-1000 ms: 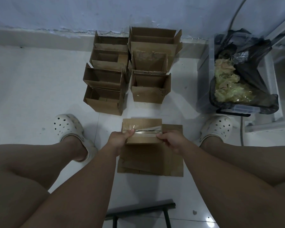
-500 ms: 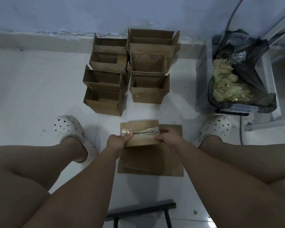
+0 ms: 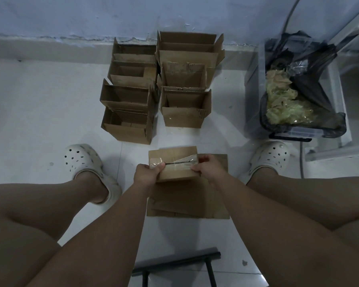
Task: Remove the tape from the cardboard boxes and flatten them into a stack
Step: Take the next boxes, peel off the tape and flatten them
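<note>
I hold a small cardboard box (image 3: 175, 155) above a stack of flattened cardboard (image 3: 187, 201) on the white floor. Clear tape (image 3: 182, 161) runs along the box's seam and is partly lifted at its right end. My left hand (image 3: 147, 175) grips the box's left end, thumb on the tape. My right hand (image 3: 207, 165) pinches the loose right end of the tape. Several open cardboard boxes (image 3: 131, 104) stand in two rows against the wall beyond.
A clear bin (image 3: 255, 100) lined with a black bag (image 3: 311, 79) holds crumpled tape at the right. My feet in white clogs (image 3: 81, 162) flank the stack. A dark stool frame (image 3: 174, 264) lies near the bottom. A cable (image 3: 302, 162) runs down beside the bin.
The right end of the tape has lifted off the box under my right hand. The box has stayed in my left hand, shifting slightly left.
</note>
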`<state>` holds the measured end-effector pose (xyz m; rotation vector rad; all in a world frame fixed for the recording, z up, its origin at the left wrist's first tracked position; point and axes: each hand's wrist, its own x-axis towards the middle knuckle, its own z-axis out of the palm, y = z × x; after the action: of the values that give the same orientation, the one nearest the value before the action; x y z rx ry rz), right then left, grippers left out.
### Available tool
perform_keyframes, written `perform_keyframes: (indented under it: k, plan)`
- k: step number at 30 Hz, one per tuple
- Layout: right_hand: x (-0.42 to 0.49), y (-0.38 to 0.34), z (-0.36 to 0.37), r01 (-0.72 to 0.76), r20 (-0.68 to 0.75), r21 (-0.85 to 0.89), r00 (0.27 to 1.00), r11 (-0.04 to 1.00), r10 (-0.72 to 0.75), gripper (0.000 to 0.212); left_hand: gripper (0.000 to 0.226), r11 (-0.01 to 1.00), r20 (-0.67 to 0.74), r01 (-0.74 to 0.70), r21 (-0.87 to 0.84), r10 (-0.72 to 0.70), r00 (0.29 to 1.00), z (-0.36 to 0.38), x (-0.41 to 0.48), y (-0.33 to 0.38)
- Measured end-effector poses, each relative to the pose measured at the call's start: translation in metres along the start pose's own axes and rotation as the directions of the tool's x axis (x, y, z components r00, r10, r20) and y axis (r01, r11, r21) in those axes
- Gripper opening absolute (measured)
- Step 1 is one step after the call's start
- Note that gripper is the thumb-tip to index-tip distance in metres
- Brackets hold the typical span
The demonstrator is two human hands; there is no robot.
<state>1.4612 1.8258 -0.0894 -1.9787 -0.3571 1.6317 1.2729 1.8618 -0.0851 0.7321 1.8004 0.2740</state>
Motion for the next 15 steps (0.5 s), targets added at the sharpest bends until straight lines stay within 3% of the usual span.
perform_keyframes:
  k: [3,8,12,15]
  plan:
    - [-0.005,-0.004,-0.001,0.055,0.013,-0.090,0.998,0.994,-0.054,0.053,0.058,1.000,-0.014,0.004,0.006,-0.004,1.000,0.001,-0.001,0.001]
    - [-0.007,-0.011,0.000,0.066,0.021,-0.202,0.998,0.977,-0.063,0.041,0.053,1.000,-0.022,0.008,0.018,-0.007,1.000,0.001,-0.002,0.000]
    - [-0.005,-0.012,-0.002,0.014,0.023,-0.146,1.000,0.989,-0.011,0.044,0.050,1.000,-0.027,0.002,0.029,-0.001,1.000,0.001,-0.001,-0.003]
    - [-0.005,-0.010,-0.004,0.003,0.061,-0.064,0.998,0.998,0.001,0.034,0.053,0.999,-0.032,0.003,0.044,-0.001,0.999,0.000,0.000,-0.004]
